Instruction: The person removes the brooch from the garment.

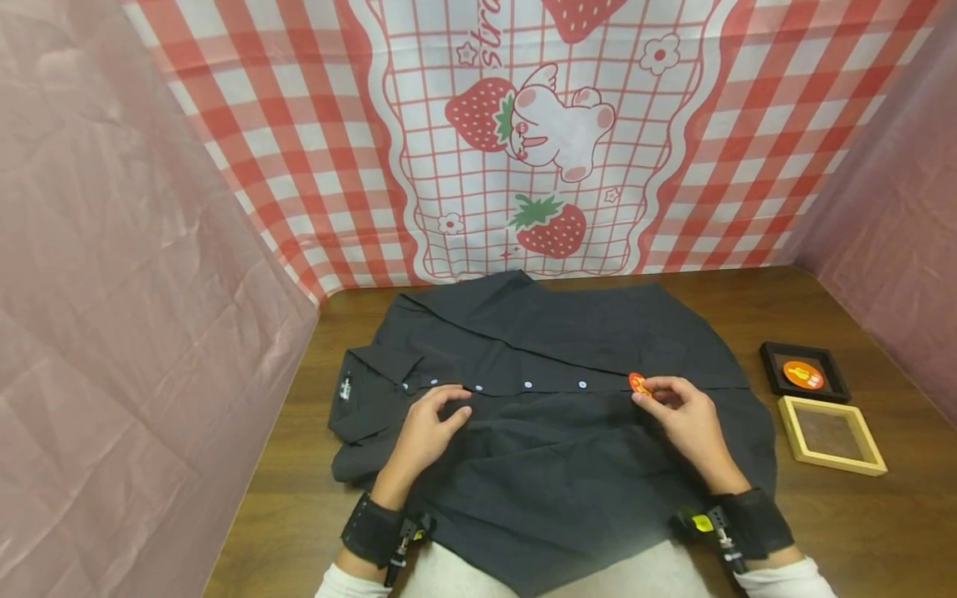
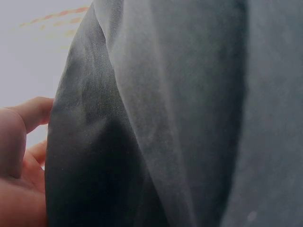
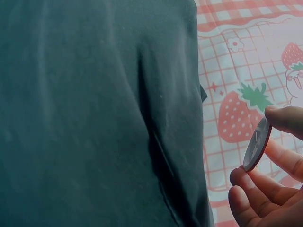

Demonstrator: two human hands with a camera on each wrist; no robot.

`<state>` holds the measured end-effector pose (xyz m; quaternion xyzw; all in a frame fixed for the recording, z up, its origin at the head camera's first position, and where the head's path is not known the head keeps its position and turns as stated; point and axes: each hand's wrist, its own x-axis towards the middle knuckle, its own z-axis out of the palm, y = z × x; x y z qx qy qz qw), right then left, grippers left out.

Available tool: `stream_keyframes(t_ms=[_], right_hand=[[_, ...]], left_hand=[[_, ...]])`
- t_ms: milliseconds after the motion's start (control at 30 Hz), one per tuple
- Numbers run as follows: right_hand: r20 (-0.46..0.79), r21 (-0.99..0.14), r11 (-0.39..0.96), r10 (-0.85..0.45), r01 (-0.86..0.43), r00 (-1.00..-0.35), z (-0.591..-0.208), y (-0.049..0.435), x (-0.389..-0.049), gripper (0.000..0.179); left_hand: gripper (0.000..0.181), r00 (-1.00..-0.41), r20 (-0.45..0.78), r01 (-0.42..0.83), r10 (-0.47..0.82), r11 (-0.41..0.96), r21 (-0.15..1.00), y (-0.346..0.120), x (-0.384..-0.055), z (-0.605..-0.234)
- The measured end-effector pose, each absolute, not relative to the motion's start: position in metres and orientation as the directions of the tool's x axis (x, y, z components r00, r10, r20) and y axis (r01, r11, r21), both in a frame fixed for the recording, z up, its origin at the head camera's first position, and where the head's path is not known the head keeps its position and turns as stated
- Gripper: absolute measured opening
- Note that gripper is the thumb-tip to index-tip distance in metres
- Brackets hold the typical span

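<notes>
A dark grey button-up shirt (image 1: 568, 473) lies spread over the table, its collar to the left and a row of small pale buttons (image 1: 528, 384) running across it. Between thumb and fingertips, my right hand (image 1: 689, 419) pinches a round red-and-yellow badge (image 1: 638, 384) over the shirt front. The right wrist view shows the badge (image 3: 258, 144) tilted on edge, its metallic back visible. My left hand (image 1: 426, 428) is by the button strip near the collar, thumb and fingers apart. Shirt cloth (image 2: 94, 142) hides part of that hand in the left wrist view.
On the right side of the table (image 1: 837, 531), a black square frame (image 1: 773, 378) holds another round orange badge (image 1: 803, 374). A light wooden frame (image 1: 833, 463) lies just in front of it. A red checked strawberry cloth (image 1: 329, 124) hangs behind the table.
</notes>
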<state>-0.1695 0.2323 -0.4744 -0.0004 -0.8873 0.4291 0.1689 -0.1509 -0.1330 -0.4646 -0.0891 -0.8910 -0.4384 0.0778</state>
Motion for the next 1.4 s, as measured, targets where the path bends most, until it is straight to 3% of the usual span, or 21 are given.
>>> stream_keyframes(t_ms=[1400], right_hand=[[0.281, -0.746, 0.666, 0.287, -0.02, -0.916, -0.465, 0.279, -0.162, 0.031]], left_hand=[[0.022, -0.967, 0.231, 0.247, 0.105, 0.602, 0.759, -0.133, -0.149, -0.463]])
